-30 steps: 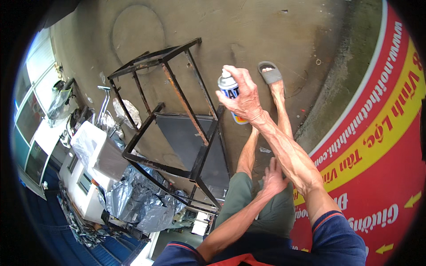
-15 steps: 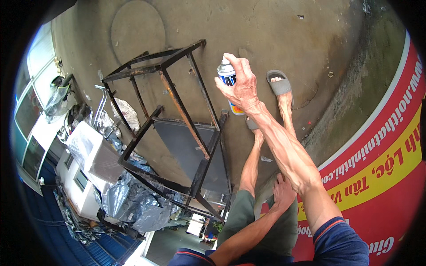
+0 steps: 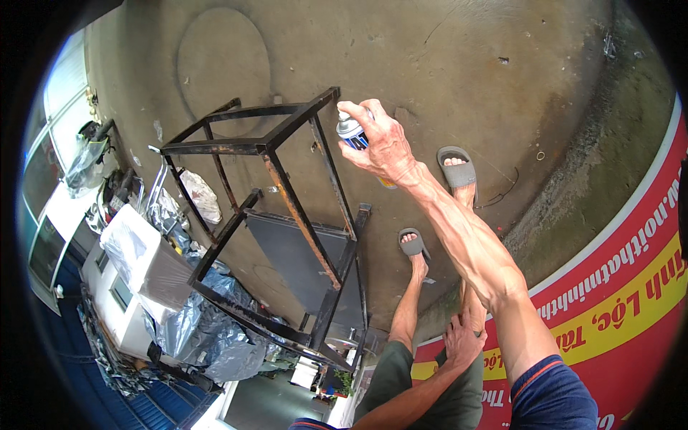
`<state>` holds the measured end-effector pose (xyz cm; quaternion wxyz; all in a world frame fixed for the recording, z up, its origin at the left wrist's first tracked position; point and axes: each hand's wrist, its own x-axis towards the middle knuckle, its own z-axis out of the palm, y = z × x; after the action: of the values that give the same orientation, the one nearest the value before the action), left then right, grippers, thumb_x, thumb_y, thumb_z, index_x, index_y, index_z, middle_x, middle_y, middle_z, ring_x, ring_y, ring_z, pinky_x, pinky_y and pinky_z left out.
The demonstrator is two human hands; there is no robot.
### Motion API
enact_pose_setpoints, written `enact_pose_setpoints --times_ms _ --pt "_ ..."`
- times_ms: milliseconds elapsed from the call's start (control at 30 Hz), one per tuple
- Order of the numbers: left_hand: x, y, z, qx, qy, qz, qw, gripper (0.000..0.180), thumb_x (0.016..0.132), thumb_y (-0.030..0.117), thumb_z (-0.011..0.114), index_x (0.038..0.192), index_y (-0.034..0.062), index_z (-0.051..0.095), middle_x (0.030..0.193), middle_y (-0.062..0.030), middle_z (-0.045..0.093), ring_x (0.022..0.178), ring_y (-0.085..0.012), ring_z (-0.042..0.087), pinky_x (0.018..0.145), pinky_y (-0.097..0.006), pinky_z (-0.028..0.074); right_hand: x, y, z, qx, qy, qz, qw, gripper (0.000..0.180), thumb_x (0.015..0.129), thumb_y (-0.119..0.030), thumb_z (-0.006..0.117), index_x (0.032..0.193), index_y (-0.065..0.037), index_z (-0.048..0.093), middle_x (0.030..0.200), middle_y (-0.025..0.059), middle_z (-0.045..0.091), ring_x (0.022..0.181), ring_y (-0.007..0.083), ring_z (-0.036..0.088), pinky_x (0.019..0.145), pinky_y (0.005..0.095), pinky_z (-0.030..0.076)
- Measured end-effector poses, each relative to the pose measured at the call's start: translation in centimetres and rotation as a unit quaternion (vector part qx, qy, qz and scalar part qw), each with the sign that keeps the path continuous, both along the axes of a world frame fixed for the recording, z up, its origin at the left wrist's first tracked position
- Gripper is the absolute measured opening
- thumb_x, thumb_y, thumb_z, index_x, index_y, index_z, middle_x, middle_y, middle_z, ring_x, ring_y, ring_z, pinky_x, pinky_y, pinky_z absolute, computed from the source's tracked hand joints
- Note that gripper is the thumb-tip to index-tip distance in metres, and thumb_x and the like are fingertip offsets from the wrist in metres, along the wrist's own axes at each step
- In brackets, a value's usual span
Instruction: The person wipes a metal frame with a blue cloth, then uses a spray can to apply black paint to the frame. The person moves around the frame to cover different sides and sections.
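Note:
A spray can (image 3: 352, 132) with a white nozzle and a dark and blue label is gripped in my right hand (image 3: 390, 147), the index finger over its nozzle. My hand hides most of the can's body. Just left of it stands a black metal frame (image 3: 288, 186), its square tubes marked with rust-brown patches, near the top corner (image 3: 334, 93). The can is close to that corner, without visible contact. My left hand (image 3: 464, 341) lies over my right knee, fingers stretched out, holding nothing.
A dark grey panel (image 3: 287, 240) sits behind the frame's bars. Silver plastic sheeting (image 3: 188, 324) and a wrapped white box-like item (image 3: 136, 247) are at the left. A red and yellow banner (image 3: 595, 315) curves along the right. My sandalled feet (image 3: 456, 166) rest on the concrete floor.
My right hand has brought the spray can left, closer to the frame's top corner, and tilted it. The view has shifted slightly, showing both feet more fully. My left hand stays at the knee.

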<state>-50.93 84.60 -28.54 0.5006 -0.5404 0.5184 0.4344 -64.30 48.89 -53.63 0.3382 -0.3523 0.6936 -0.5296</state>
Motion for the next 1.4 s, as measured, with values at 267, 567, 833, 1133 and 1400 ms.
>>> enact_pose_setpoints --times_ms 267,567,833,1133,1400 --pt "0.9 0.2 -0.1 -0.035 0.023 0.006 0.999 0.078 0.086 0.039 0.084 0.147 0.0062 0.049 0.134 -0.023 0.054 0.123 -0.0466 0.06 0.096 -0.059 0.056 1.7 0.3 -2.5 0.091 0.006 -0.05 0.995 0.072 0.079 -0.018 0.085 0.145 -0.02 0.055 0.123 0.0203 0.06 0.1 0.0442 0.071 0.085 0.0518 0.062" --pt "2.8 1.4 -0.5 -0.044 0.05 0.001 0.998 0.081 0.085 0.038 0.085 0.148 0.0061 0.047 0.134 -0.0223 0.054 0.121 -0.0449 0.061 0.096 -0.058 0.056 2.3 0.8 -4.8 0.198 0.002 -0.012 0.98 0.071 0.081 -0.02 0.084 0.145 -0.022 0.055 0.122 0.0198 0.061 0.102 0.0442 0.07 0.087 0.0526 0.062" --pt "3.6 2.7 -0.5 -0.026 0.035 -0.036 0.998 0.088 0.082 0.037 0.087 0.154 0.0084 0.045 0.143 -0.0214 0.051 0.125 -0.0447 0.059 0.101 -0.057 0.053 4.2 2.4 -3.6 0.004 0.019 -0.029 0.999 0.073 0.077 -0.019 0.085 0.144 -0.022 0.056 0.119 0.019 0.058 0.098 0.0417 0.071 0.082 0.0513 0.063" --pt "5.3 3.8 -0.8 0.001 0.059 0.004 0.998 0.077 0.094 0.022 0.07 0.161 0.0063 0.036 0.148 -0.0245 0.048 0.132 -0.0481 0.055 0.109 -0.06 0.047 5.9 3.2 -5.6 0.09 0.069 -0.049 0.992 0.072 0.079 -0.017 0.085 0.145 -0.022 0.056 0.122 0.0199 0.058 0.101 0.0426 0.07 0.08 0.0517 0.063" --pt "6.7 5.5 -0.8 0.01 0.046 -0.024 0.999 0.077 0.091 0.016 0.069 0.16 0.0036 0.038 0.149 -0.0252 0.049 0.134 -0.0487 0.054 0.107 -0.06 0.048 6.7 3.3 -6.7 0.128 0.06 -0.019 0.99 0.079 0.076 -0.019 0.087 0.148 -0.022 0.055 0.121 0.0222 0.054 0.102 0.042 0.068 0.083 0.0529 0.061"
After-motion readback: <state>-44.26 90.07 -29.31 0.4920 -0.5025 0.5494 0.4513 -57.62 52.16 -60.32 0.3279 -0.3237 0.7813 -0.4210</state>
